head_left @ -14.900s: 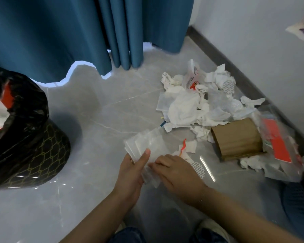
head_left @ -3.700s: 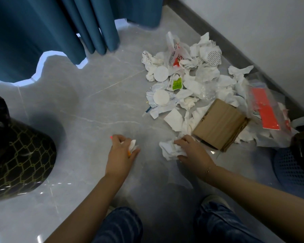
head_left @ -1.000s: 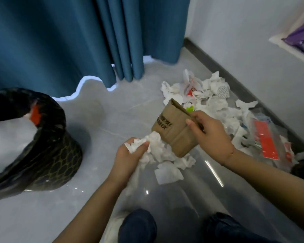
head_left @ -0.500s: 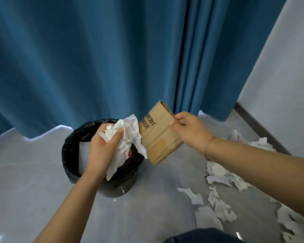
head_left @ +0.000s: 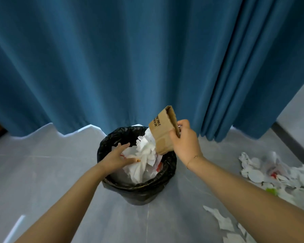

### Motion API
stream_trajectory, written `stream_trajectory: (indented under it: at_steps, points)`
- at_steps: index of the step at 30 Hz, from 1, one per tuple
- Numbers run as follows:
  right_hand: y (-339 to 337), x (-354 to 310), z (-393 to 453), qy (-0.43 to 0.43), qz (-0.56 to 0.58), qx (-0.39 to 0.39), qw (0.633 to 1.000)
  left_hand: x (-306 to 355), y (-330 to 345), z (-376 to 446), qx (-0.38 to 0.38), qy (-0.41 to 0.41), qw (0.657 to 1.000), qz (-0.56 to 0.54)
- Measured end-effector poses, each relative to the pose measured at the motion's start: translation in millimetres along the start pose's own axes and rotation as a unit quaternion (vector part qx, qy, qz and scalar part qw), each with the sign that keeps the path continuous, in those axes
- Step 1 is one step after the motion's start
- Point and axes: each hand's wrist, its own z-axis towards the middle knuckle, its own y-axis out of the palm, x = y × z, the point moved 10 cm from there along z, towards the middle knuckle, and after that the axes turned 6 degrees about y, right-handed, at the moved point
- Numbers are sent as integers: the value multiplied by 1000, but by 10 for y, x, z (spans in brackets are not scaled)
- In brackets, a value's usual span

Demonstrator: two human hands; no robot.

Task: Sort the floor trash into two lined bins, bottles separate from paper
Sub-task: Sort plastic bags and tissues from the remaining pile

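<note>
Scraps: torn white paper [head_left: 223,223] lies on the floor [head_left: 60,172] nearest the viewer, at the right, not yet gathered.
Pile: more crumpled paper [head_left: 277,174] sits further right, well apart from the bin (a green bit shows in it; no bottles that I can make out).
Left hand: the left hand [head_left: 119,157] is over the bin's mouth, fingers spread and relaxed, gripping nothing; it looks placed there to let the tissue drop straight in.
Tissue: the white wad [head_left: 144,151] hangs just off the left fingertips, above paper already inside, so it should land in the bin.
Bin: the bin [head_left: 137,181] has a black liner folded over its rim and holds white paper, so I judge it the paper one.
Right hand: the right hand [head_left: 184,142] is clamped on the brown carton [head_left: 163,130], thumb across its edge, holding it tilted above the bin's far rim, probably to drop next.
Curtain: a blue curtain [head_left: 130,58] hangs behind.
</note>
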Motion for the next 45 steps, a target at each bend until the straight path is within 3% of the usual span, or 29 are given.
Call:
stream_trajectory:
  at_steps: [4, 6, 9, 10, 12, 14, 16, 18, 22, 25, 32, 40, 43, 45]
  points:
    - [243, -134, -151, -117, -83, 0, 990, -92, -321, -174, 76, 50, 987, 129]
    - [588, -115, -312, -184, -168, -80, 965, -95, -464, -313, 132, 66, 977, 156]
    - [1158, 185, -629, -231, -339, -254, 876, -33, -692, -469, 220, 107, 958, 150]
    - [1238, 286, -698, -214, -350, -293, 864, -17, -747, -493, 240, 119, 952, 150]
    - [1258, 405, -726, -166, -289, -326, 885, 101, -753, -515, 246, 161, 941, 165]
    - [1101, 371, -624, -145, -182, -271, 934, 310, -589, -492, 202, 228, 936, 178]
    - [756, 366, -455, -139, -113, -109, 978, 531, -249, -427, 104, 296, 930, 191]
    - [542, 584, -334, -46, -78, -27, 996, 661, 159, -338, 3, 347, 897, 273]
    - [816, 1010, -452, 160, 39, -188, 968, 512, 609, -55, -92, 327, 796, 501]
    - [981, 1146, -584, 263, 130, -242, 925, 258, 651, 58, -142, 278, 752, 581]
    - [964, 1156, -650, 241, 75, -261, 932, -396, 1003, 79, -296, 159, 759, 557]
    - [891, 1261, -723, 239, 99, -285, 923, -627, 1301, 268, -313, 56, 791, 523]
    - [893, 1275, -728, 245, 120, -290, 917, -543, 1371, 292, -331, 41, 768, 547]
    - [900, 1294, -733, 258, 139, -293, 910, -440, 1422, 231, -358, 54, 732, 578]
